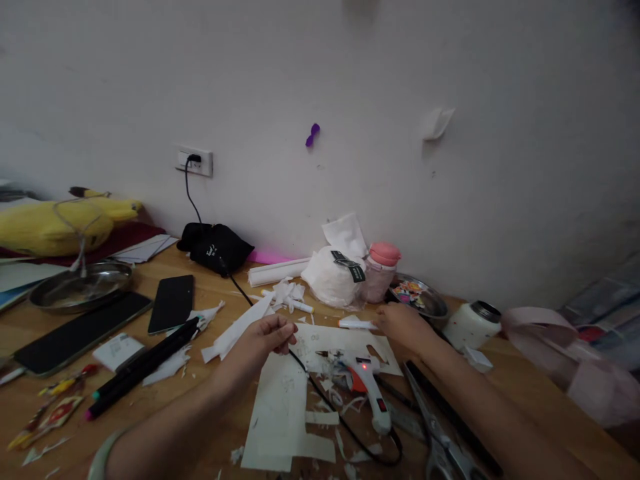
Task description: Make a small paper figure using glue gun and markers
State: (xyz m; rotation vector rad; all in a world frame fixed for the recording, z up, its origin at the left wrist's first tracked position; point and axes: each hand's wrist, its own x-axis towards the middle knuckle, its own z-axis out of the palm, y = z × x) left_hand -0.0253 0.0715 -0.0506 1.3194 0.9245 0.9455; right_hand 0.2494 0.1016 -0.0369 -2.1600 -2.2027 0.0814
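My left hand [276, 333] is above the cut paper [276, 413], thumb and fingers pinched together. Whatever it may hold is too small to make out; the black cord [320, 393] passes close beneath its fingertips. My right hand [403, 323] is palm down at the back right of the paper. Its curled fingers meet the right end of a white marker [356, 324]. Between my forearms lies a white and orange hot glue gun [367, 383] with a red light lit, its nozzle pointing left. Large scissors [435, 427] lie partly beside my right forearm.
A white packet [333, 277], a pink-lidded jar [384, 267] and a metal dish [437, 303] stand behind. At left are phones [171, 303], black markers [145, 363] and a metal tray [83, 293]. A white bottle [473, 325] stands right. Paper scraps litter the table.
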